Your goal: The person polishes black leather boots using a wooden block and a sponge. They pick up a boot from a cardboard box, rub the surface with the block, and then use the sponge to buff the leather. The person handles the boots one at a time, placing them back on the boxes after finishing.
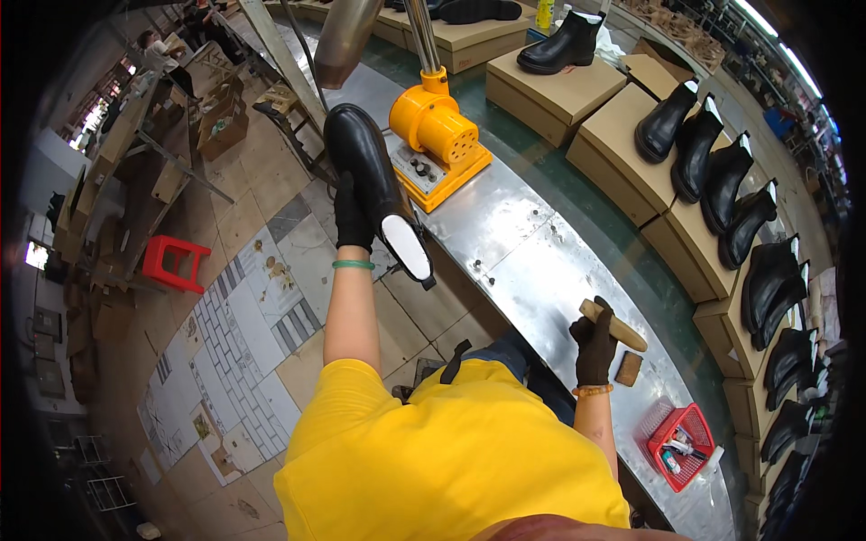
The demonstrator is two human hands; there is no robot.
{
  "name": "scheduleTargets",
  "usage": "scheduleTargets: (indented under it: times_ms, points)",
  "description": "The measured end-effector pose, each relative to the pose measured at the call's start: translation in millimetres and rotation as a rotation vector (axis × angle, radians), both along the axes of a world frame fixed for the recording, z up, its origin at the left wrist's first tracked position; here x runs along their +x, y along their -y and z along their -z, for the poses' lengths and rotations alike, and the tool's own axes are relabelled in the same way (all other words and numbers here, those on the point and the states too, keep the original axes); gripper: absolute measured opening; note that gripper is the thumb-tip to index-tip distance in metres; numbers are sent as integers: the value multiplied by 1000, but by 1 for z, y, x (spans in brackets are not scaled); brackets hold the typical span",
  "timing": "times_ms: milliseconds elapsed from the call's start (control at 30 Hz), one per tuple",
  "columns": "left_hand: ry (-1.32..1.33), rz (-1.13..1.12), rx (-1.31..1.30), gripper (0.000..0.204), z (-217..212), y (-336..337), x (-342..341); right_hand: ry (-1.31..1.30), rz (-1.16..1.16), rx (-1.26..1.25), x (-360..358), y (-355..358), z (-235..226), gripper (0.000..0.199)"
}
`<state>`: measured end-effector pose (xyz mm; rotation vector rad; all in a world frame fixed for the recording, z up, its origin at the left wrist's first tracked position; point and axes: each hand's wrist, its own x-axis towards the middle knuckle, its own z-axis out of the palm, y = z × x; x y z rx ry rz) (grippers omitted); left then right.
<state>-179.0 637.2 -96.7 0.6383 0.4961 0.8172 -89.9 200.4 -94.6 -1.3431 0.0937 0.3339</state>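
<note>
A black leather boot with a white lining at its opening is held up in my gloved left hand, its toe pointing away from me. The boot is beside the metal nozzle of a machine with a yellow motor housing. My right hand, in a dark glove, grips a tan, rounded stick-like tool over the metal bench. A small brown block lies just beside that hand. What the stick is made of I cannot make out.
The curved metal bench carries a red basket with small bottles. Beyond it, several black boots stand on cardboard boxes. A red stool stands on the tiled floor at left. Two people are far back.
</note>
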Motion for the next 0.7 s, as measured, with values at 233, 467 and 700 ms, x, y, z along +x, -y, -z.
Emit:
scheduleTargets:
  times_ms: [233, 467, 700]
  points:
    - [221, 41, 92, 64, -7, -3, -1, 11, -67, -150, -4, 19, 11, 42]
    - [172, 41, 103, 62, 8, -16, -6, -85, -163, -174, -6, 35, 23, 26]
    - [-131, 25, 141, 55, 4, -21, -4, -121, -151, -173, -8, 37, 17, 24]
